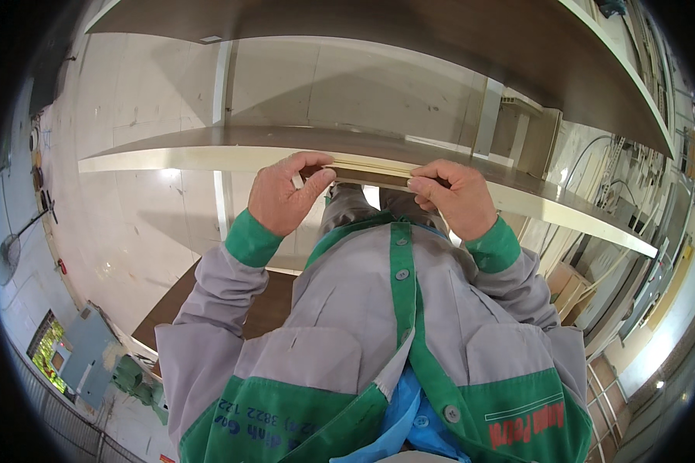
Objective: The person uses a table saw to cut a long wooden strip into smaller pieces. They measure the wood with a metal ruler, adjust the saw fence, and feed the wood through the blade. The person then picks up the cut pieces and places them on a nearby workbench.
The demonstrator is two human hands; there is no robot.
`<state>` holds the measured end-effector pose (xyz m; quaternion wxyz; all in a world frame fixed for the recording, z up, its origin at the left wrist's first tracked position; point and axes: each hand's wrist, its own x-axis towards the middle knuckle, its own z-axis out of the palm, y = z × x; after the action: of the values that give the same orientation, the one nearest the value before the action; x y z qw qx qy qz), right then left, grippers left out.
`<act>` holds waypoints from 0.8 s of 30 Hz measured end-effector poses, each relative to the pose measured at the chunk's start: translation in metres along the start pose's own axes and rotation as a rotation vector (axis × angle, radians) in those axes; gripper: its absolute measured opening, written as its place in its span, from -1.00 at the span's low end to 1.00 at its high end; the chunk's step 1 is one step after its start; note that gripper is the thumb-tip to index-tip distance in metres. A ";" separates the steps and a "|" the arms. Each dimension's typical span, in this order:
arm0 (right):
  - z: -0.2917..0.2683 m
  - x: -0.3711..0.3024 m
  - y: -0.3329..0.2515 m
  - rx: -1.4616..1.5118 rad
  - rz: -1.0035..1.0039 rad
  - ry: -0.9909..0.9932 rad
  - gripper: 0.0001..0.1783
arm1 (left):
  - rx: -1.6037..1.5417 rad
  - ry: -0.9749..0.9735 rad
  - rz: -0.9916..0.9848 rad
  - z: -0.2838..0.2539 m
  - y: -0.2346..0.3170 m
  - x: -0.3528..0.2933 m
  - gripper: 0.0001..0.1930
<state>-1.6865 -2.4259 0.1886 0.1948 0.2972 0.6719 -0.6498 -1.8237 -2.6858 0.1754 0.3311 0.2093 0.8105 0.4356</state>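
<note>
Between my two hands runs a short, thin, cream-and-brown strip [369, 177], lying along the pale front edge of a brown board [170, 160]. My left hand [286, 197] pinches its left end between thumb and fingers. A small whitish piece [297, 180] shows by the fingers of that hand; I cannot make out what it is. At the other end, my right hand [459, 197] grips the strip with thumb and forefinger, the other fingers curled. Whether the strip touches the board's edge, I cannot tell.
Another wide brown board [378, 38] spans the far side, above the first. Pale uprights [221, 85] stand between them. A further brown panel [181, 305] lies lower at left. Long strips [656, 69] lean at far right, and a grey cabinet [89, 355] stands at far left.
</note>
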 end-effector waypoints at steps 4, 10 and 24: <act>-0.002 0.006 0.000 0.082 0.114 -0.043 -0.76 | 0.001 0.016 -0.084 0.001 -0.001 -0.001 -0.69; 0.007 -0.002 0.004 -0.149 -0.061 0.006 -0.77 | 0.109 0.008 -0.063 0.000 -0.008 0.000 -0.70; 0.015 0.012 -0.034 -0.430 -0.754 0.604 -0.66 | 0.168 0.163 0.134 0.011 -0.018 -0.015 -0.69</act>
<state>-1.7189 -2.4387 0.2053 -0.1983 0.1620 0.8766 -0.4075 -1.8067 -2.6989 0.1608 0.2157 0.2539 0.8525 0.4029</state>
